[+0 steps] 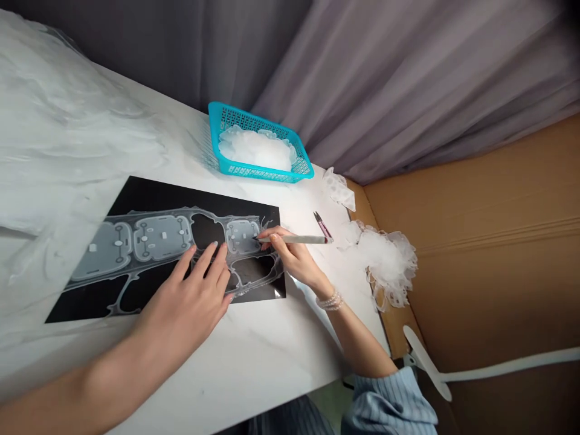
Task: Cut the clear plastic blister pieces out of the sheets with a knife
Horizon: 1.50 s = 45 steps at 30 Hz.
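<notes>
A translucent moulded sheet [149, 238] with several rounded pads lies on a black mat [158, 199] on the white table. My left hand [194, 299] lies flat on the sheet, fingers spread, pressing it down. My right hand [294, 260] is closed on a thin white knife-like tool [301, 240]. Its tip touches the edge of a small pad [242, 235] at the sheet's right end.
A blue basket [260, 172] of translucent pieces stands at the back. Small snips [322, 226] lie right of the mat. Heaps of trimmed scraps [385, 257] sit by the table's right edge, next to a cardboard wall [498, 254]. A white plastic sheet [58, 133] covers the left.
</notes>
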Available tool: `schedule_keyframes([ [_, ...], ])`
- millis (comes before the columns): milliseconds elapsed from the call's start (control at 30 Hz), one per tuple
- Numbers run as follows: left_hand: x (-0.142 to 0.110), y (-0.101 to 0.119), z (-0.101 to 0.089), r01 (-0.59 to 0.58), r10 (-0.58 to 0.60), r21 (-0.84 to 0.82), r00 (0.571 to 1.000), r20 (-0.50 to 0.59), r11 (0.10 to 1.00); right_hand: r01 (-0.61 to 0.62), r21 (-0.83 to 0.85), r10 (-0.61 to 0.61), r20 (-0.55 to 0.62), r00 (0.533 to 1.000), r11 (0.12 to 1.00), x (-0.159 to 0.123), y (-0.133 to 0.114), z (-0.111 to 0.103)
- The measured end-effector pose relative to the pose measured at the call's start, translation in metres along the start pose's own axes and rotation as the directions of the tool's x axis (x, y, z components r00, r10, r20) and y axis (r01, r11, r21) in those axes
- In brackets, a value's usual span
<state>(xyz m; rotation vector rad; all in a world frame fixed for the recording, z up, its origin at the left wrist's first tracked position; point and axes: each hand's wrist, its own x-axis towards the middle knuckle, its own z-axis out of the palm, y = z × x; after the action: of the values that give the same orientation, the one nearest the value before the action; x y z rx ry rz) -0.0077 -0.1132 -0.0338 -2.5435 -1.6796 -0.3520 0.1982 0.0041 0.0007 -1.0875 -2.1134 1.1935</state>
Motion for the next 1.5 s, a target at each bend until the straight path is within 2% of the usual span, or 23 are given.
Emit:
schedule_keyframes([
  [133,0.004,0.035,-0.002,0.024,-0.026,-0.049,0.998,-0.057,0.999,-0.049,0.046,0.053,-0.101,0.994,0.998,-0.026,0.008,0.016],
  [233,0.001,0.057,0.007,0.007,-0.008,-0.024,1.000,-0.023,1.000,-0.065,0.086,0.080,-0.196,0.977,0.994,-0.052,0.006,0.031],
  [300,-0.006,0.059,0.014,0.040,-0.040,0.003,0.999,0.018,0.999,-0.057,0.094,0.077,-0.222,0.972,0.994,-0.067,0.003,0.039],
  [400,-0.021,0.043,0.017,0.057,-0.057,0.025,0.998,0.010,0.998,-0.078,0.146,0.111,-0.232,0.966,0.986,-0.079,-0.003,0.042],
  [500,-0.033,0.015,0.007,-0.001,0.000,-0.050,1.000,-0.008,0.999,-0.099,0.136,0.123,-0.184,0.975,0.986,-0.073,-0.008,0.033],
  [600,-0.037,0.000,-0.011,-0.048,0.057,-0.208,0.998,0.035,0.977,-0.001,-0.018,-0.002,-0.130,0.992,1.000,-0.054,-0.013,0.020],
  [667,-0.037,0.006,-0.019,-0.004,0.018,-0.254,0.998,0.053,0.967,0.097,-0.090,-0.104,-0.081,0.991,0.991,-0.039,-0.015,0.014],
  [733,-0.037,0.023,-0.022,0.092,-0.085,-0.242,0.996,0.038,0.966,0.187,-0.101,-0.189,-0.015,0.982,0.977,-0.029,-0.017,0.013],
  [833,-0.034,0.052,-0.015,0.169,-0.180,-0.247,0.983,-0.024,0.954,0.279,-0.095,-0.274,0.062,0.960,0.956,-0.023,-0.016,0.018],
  [933,-0.027,0.070,-0.002,0.238,-0.244,-0.246,0.970,0.007,0.940,0.332,-0.120,-0.317,0.128,0.940,0.936,-0.023,-0.015,0.021],
  [1000,-0.022,0.074,0.006,0.288,-0.281,-0.200,0.958,0.063,0.937,0.376,-0.128,-0.349,0.188,0.918,0.918,-0.023,-0.013,0.022],
  [1100,-0.018,0.074,0.010,0.288,-0.275,-0.136,0.955,0.108,0.948,0.418,-0.141,-0.376,0.250,0.892,0.898,-0.020,-0.010,0.022],
  [1333,-0.020,0.077,0.009,0.319,-0.304,-0.131,0.945,0.123,0.939,0.455,-0.237,-0.364,0.344,0.866,0.858,-0.017,-0.008,0.023],
  [1500,-0.019,0.077,0.011,0.290,-0.282,-0.055,0.951,0.124,0.955,0.525,-0.323,-0.383,0.412,0.827,0.787,-0.017,-0.014,0.023],
])
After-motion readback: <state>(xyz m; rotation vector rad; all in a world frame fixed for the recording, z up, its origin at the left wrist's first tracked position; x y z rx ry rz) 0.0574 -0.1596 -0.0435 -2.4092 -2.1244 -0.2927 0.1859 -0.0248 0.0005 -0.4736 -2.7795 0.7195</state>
